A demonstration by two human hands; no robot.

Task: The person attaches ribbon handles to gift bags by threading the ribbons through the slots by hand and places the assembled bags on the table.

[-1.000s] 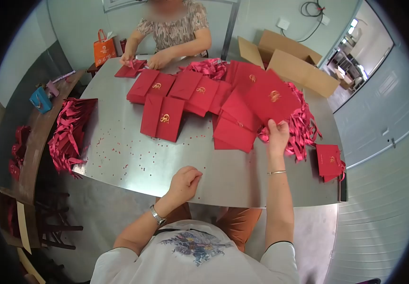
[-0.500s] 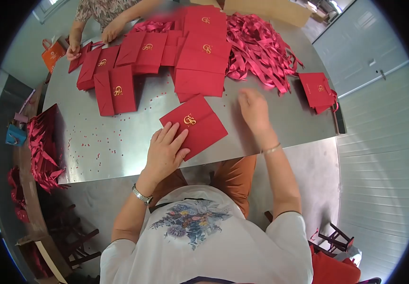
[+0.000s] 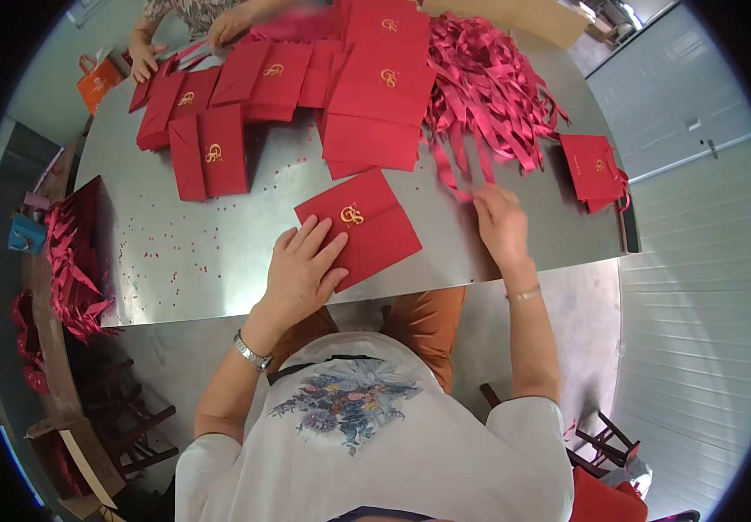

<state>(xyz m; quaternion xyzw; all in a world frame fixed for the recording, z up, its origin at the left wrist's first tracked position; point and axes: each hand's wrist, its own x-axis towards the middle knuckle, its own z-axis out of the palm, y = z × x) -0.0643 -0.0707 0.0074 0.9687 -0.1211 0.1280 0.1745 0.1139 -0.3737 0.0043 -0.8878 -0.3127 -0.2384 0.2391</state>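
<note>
My left hand (image 3: 308, 257) lies with fingers spread on a flat red paper bag (image 3: 381, 228) bearing a gold logo, near the table's front edge. To the right, my right hand (image 3: 503, 224) is closed in a pinch on a pink-red ribbon (image 3: 451, 181), which trails from the ribbon pile (image 3: 488, 83). The fingertips partly hide the ribbon's end. Just beyond the bag under my left hand, a stack of red bags (image 3: 373, 113) overlaps in a long row.
More red bag stacks (image 3: 223, 150) stand at the left. Bags with ribbon handles (image 3: 588, 170) lie at the right edge, others (image 3: 75, 252) at the left edge. A co-worker's hands (image 3: 144, 63) are at the far left. Small red paper dots are scattered over the metal table (image 3: 158, 287).
My right hand has moved right and now pinches a ribbon, drawing it from the pile toward me. My left hand stays on the bag. The co-worker's hands have shifted slightly.
</note>
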